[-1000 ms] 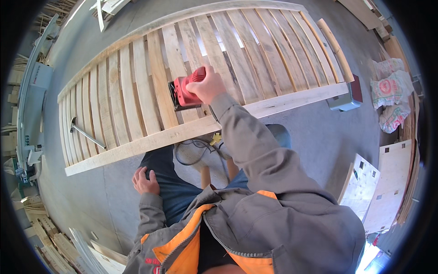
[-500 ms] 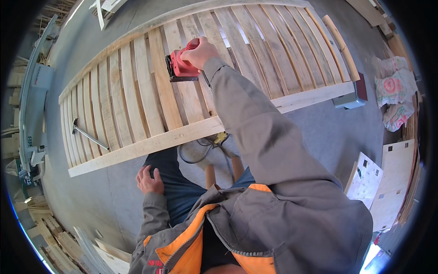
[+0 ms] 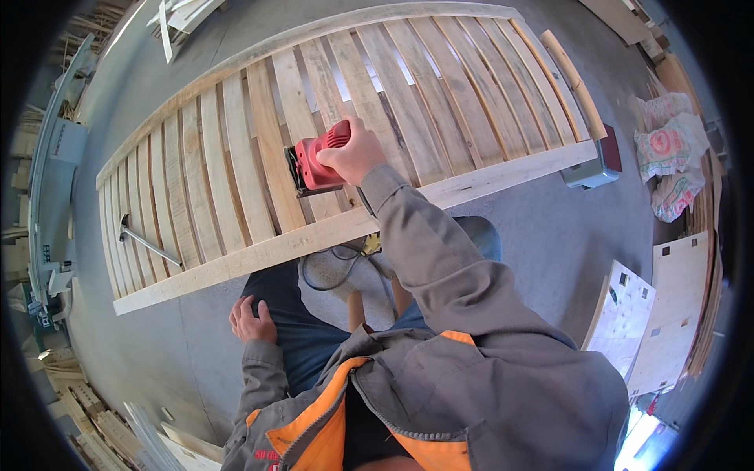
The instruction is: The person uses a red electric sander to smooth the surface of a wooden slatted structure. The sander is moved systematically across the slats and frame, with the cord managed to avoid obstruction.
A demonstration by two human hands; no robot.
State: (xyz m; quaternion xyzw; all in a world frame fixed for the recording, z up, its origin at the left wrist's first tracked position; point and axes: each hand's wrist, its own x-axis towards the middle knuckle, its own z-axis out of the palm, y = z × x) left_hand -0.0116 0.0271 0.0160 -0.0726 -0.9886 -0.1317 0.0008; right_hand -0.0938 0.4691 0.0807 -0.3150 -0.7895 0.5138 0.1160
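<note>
My right hand (image 3: 359,153) is wrapped round a red electric sander (image 3: 320,162), whose dark base lies on the slats. Under it is a long slatted wooden panel (image 3: 236,255) with pale rails along its near and far edges and narrow gaps between boards. My left hand (image 3: 253,319) rests on my left thigh, fingers loosely spread and holding nothing. A hammer (image 3: 149,242) with a metal shaft lies on the slats at the panel's left end, beyond that hand.
A dark cable with a yellow connector (image 3: 371,244) hangs below the near rail. A grey and dark-red box (image 3: 594,166) stands under the panel's right end. White sacks (image 3: 667,149) and punched boards (image 3: 620,314) are at the right, a long machine (image 3: 59,173) and stacked timber (image 3: 98,424) at the left.
The sander in my right hand has come nearer to me and slightly right across the slats, toward the near rail. My left hand stays on the thigh.
</note>
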